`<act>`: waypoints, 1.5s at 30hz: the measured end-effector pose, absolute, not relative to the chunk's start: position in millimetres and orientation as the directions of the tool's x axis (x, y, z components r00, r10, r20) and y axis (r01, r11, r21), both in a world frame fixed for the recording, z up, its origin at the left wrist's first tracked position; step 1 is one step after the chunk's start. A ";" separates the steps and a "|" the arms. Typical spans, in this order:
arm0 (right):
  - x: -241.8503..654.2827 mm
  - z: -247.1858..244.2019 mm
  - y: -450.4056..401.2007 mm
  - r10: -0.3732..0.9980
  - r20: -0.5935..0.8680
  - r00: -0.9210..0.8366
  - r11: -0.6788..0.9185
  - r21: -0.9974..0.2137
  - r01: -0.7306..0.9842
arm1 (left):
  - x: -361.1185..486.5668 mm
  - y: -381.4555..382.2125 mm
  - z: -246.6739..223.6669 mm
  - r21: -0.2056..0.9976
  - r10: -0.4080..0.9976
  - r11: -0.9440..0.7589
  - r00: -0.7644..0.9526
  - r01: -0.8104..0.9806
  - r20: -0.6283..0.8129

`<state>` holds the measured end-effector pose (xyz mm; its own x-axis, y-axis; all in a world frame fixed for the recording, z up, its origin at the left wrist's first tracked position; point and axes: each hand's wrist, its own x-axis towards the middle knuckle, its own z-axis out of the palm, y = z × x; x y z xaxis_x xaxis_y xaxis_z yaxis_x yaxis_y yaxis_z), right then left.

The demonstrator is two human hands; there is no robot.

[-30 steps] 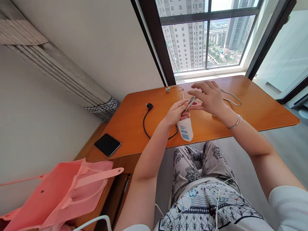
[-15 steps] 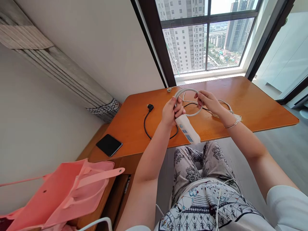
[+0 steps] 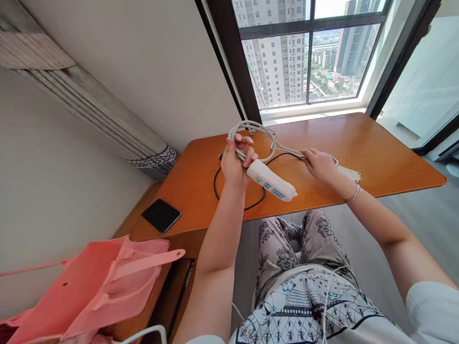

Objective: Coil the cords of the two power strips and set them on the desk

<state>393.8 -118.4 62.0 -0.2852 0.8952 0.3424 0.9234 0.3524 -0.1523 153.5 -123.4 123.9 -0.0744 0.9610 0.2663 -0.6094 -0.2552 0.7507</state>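
My left hand is closed around a coil of white cord, held up over the table. A white power strip hangs at a slant just below that hand, its blue-marked sockets facing me. To the right, my right hand pinches a stretch of the same cord low over the tabletop. Beyond its wrist lies a second white strip-like piece, partly covered by the hand. A black cable curves across the table beneath the power strip, and its plug end is mostly behind my left hand.
The brown wooden table stands against the window. A dark-screened tablet or phone lies at its left edge. An open pink bag sits at the lower left. A gathered curtain hangs along the left wall.
My left hand has moved left with the coil and power strip. My right hand has left the loop and moved right and down along the cord, drawing out a length between the hands.
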 end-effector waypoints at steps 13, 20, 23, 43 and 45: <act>369.8 121.4 -156.7 0.693 0.353 -0.628 0.624 0.143 0.768 | 158.5 -124.0 104.1 0.838 0.908 -0.292 0.143 -0.461 0.394; 345.3 146.0 -167.1 0.664 0.355 -0.658 0.690 0.047 0.722 | 174.8 -129.0 107.2 0.918 0.912 -0.196 0.280 -0.344 0.300; 337.9 149.0 -170.3 0.745 0.332 -0.579 0.618 -0.016 0.786 | 177.5 -124.0 102.9 0.936 0.906 -0.208 0.304 -0.285 0.294; 363.2 139.8 -163.4 0.638 0.621 -0.456 0.707 -0.237 0.666 | 177.3 -132.1 92.7 0.965 0.855 0.103 0.517 -0.240 0.037; 362.4 141.4 -149.3 0.639 0.637 -0.431 0.725 -0.314 0.613 | 177.9 -137.2 95.4 0.940 0.799 0.213 0.601 -0.267 -0.011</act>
<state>362.4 -149.3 141.4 -0.4309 0.6393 0.6369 0.6127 0.7254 -0.3136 177.9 -137.2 95.4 0.6008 0.7993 -0.0109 -0.2669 0.2134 0.9398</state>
